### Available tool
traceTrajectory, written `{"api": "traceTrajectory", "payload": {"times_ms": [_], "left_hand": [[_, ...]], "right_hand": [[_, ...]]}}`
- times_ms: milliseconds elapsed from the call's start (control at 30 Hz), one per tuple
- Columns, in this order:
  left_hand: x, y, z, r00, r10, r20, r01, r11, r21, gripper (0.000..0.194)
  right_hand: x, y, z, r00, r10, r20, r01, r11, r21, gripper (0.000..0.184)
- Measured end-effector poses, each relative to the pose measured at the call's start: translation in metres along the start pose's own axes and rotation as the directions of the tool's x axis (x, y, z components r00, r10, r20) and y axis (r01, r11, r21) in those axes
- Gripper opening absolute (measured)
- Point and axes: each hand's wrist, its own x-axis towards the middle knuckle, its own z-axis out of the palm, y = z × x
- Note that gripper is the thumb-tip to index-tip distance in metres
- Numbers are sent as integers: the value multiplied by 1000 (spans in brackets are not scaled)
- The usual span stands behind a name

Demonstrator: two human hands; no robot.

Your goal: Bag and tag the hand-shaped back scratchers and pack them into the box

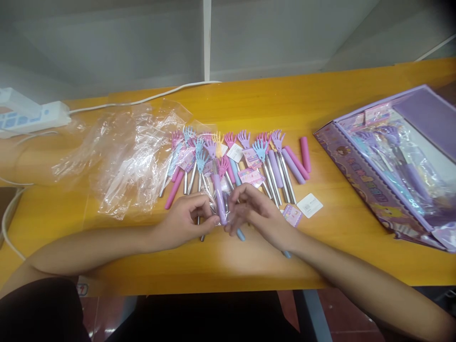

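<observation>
Right hand (261,211) blurry, print on white card (309,205) illegible, power strip (53,116) partly off-frame left

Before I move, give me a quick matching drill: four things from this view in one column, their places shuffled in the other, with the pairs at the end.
Things
1. Scratcher with a purple handle
2. Power strip
3. Clear plastic bags
4. Purple box

Places
A. Spread between the power strip and the scratchers laid out in the middle
B. At the right side of the table, with wrapped scratchers inside
C. Between the left hand and the right hand
D. At the far left of the picture

Pairs: 1-C, 2-D, 3-A, 4-B
</observation>
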Motion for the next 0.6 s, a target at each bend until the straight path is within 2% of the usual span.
{"api": "traceTrajectory", "payload": {"times_ms": [100,267,467,600], "left_hand": [[0,1,0,1000,-9,0,9,1000,-16,32],[-2,4,1,1000,-16,7,16,999,-34,32],[-4,5,4,1000,1,27,-2,1000,23,31],[-3,7,5,999,6,47,-6,1000,-1,30]], "right_hand": [[-4,-4,0,986,143,83,-150,986,76,22],[-8,-4,4,937,300,178,-307,952,13,34],[-7,1,5,927,313,208,-317,948,-16,37],[-6,-1,5,942,282,180,-274,959,-67,39]]}}
